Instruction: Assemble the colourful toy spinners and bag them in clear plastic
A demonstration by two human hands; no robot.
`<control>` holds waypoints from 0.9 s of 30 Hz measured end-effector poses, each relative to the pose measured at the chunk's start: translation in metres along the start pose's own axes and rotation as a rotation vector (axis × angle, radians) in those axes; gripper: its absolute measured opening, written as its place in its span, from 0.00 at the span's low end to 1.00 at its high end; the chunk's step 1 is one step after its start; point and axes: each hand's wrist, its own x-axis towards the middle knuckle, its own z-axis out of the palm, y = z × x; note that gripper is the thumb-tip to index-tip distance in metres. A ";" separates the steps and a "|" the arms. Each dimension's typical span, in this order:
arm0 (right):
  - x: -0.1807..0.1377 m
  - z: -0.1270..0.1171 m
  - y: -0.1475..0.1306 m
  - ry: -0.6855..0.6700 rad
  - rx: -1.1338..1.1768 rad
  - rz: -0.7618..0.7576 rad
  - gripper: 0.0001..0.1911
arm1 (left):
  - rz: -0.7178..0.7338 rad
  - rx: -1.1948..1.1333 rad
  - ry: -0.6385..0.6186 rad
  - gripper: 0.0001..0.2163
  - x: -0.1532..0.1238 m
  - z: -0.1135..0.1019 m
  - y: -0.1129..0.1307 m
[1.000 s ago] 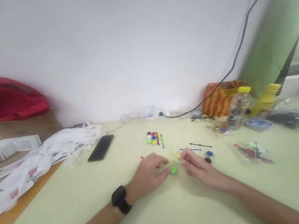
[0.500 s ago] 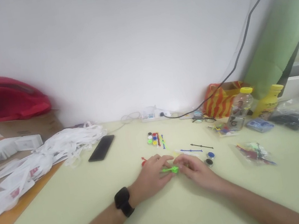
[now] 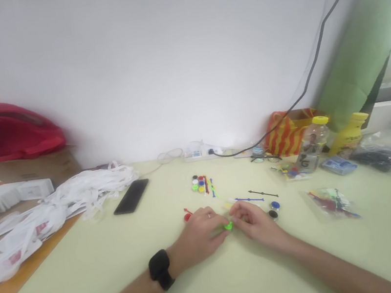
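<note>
Both hands meet over the pale green table (image 3: 217,281) around a small bright green plastic piece (image 3: 228,226). My left hand (image 3: 198,235), with a black watch on its wrist, pinches the piece from the left. From the right, the fingers of my right hand (image 3: 255,221) close on the same piece. A red piece (image 3: 187,215) lies just left of my left hand. A blue cap (image 3: 275,204) and a black cap (image 3: 273,214) sit just right of my right hand. Thin blue (image 3: 249,200) and black (image 3: 262,193) sticks lie beyond.
A cluster of coloured caps and sticks (image 3: 201,184) lies further back, a black phone (image 3: 131,196) to its left. White bags (image 3: 52,204) pile at the left. A clear bag of coloured parts (image 3: 332,201), bottles (image 3: 310,148) and packets stand at the right.
Both hands have closed in on the green piece, which was lying on the table between them a second ago. The green stick seen in the fingers half a second ago is now mostly hidden.
</note>
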 end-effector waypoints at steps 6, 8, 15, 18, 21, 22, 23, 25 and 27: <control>0.001 0.002 -0.001 -0.019 -0.061 -0.044 0.09 | 0.033 -0.001 -0.060 0.03 0.003 0.000 0.005; 0.000 0.002 -0.001 -0.018 -0.087 -0.048 0.08 | 0.036 0.023 -0.069 0.03 0.003 0.000 0.007; -0.006 -0.005 -0.009 0.020 -0.281 -0.068 0.09 | 0.019 -0.018 -0.013 0.12 0.001 -0.008 0.010; -0.010 -0.009 -0.012 0.034 -0.349 -0.073 0.12 | -0.050 -0.054 0.118 0.14 0.001 -0.012 0.004; -0.014 -0.012 -0.016 0.085 -0.404 -0.049 0.16 | -0.116 -0.062 0.240 0.11 0.000 -0.016 -0.006; -0.015 -0.013 -0.018 0.091 -0.383 -0.025 0.18 | -0.140 -0.063 0.266 0.10 0.000 -0.017 -0.010; -0.015 -0.014 -0.020 0.094 -0.345 0.005 0.19 | -0.164 -0.060 0.289 0.10 -0.001 -0.019 -0.014; -0.015 -0.017 -0.025 0.108 -0.249 0.063 0.23 | -0.195 -0.043 0.322 0.09 -0.001 -0.021 -0.019; -0.014 -0.021 -0.028 0.152 -0.186 0.099 0.25 | -0.201 -0.019 0.340 0.09 -0.002 -0.022 -0.022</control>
